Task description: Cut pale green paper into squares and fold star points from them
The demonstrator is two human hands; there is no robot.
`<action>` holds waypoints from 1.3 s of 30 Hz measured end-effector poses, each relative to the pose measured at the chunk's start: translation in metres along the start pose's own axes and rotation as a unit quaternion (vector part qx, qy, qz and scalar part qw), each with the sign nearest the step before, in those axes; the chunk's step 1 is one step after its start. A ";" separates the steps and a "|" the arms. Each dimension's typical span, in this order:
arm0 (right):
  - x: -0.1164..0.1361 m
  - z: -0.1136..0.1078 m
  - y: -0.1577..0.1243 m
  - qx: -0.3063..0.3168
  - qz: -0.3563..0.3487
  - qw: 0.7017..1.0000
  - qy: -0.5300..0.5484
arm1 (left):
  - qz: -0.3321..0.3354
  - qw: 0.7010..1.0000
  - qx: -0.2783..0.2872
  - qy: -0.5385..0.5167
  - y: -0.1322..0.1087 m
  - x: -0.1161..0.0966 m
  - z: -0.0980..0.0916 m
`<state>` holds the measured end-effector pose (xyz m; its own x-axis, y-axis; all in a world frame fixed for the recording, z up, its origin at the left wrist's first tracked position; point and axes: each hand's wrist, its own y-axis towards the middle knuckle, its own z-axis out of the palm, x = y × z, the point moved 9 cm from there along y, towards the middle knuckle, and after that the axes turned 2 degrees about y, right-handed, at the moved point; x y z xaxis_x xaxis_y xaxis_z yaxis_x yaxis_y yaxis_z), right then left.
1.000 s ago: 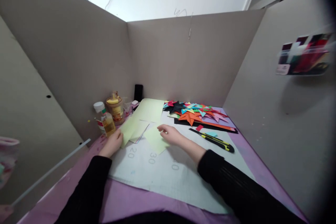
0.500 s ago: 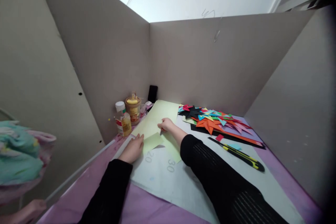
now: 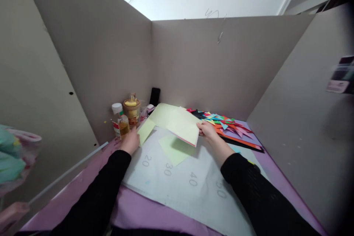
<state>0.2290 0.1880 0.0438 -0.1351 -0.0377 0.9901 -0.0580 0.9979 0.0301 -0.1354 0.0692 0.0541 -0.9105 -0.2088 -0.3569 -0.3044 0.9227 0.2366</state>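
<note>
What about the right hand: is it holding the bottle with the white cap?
No, the right hand holds the edge of a pale yellow sheet, while the bottle stands near the left hand.

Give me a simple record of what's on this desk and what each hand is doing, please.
Left hand: touching the edge of a small pale green paper piece; exact grip unclear
Right hand: gripping the near right corner of a larger pale green sheet, raised off the mat
Surface: white mat printed with numbers, over a purple cover
Right side: colorful folded paper shapes
Left side: white-capped bottle, lidded tub, black phone
Bystander: another person's hand, far left
</note>
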 end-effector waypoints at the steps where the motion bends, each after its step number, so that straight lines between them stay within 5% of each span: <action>1: -0.009 0.003 -0.006 0.017 0.011 1.000 -0.012 | 0.019 1.000 -0.003 0.012 -0.003 -0.012 0.003; 3: -0.023 0.013 -0.014 0.046 0.027 0.998 -0.041 | 0.079 0.997 -0.007 0.001 -0.019 -0.042 0.010; 7: -0.030 0.032 -0.016 0.053 0.045 0.993 -0.091 | 0.253 0.960 0.097 -0.071 -0.083 -0.113 0.034; 12: -0.033 0.041 -0.028 0.065 0.092 0.992 -0.062 | 0.295 0.949 0.098 -0.048 -0.123 -0.140 0.036; 16: -0.039 0.051 -0.048 0.126 0.141 0.980 0.067 | 0.294 0.950 0.096 -0.035 -0.122 -0.139 0.032; 20: -0.048 0.062 -0.060 0.180 0.155 0.971 0.042 | 0.294 0.948 0.122 -0.024 -0.105 -0.134 0.029; 27: -0.050 0.038 -0.073 0.107 0.076 0.991 -0.018 | 0.165 0.980 0.062 0.086 -0.028 -0.084 0.030; 32: -0.045 0.016 -0.077 0.084 0.025 0.988 0.128 | 0.089 0.990 0.044 -0.105 -0.021 -0.079 0.038; 36: -0.013 0.002 -0.076 0.039 -0.077 0.973 0.213 | 0.062 0.892 0.175 -0.411 -0.040 -0.122 0.052; 39: 0.014 -0.001 -0.080 0.021 -0.149 0.970 0.192 | 0.154 0.833 0.169 -0.505 -0.043 -0.164 0.028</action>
<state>0.2325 0.1079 0.0556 0.2723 -0.2934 0.9164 -0.0799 0.9422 0.3254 0.0346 0.0733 0.0768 -0.1802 0.2750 -0.9444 0.1507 0.9565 0.2498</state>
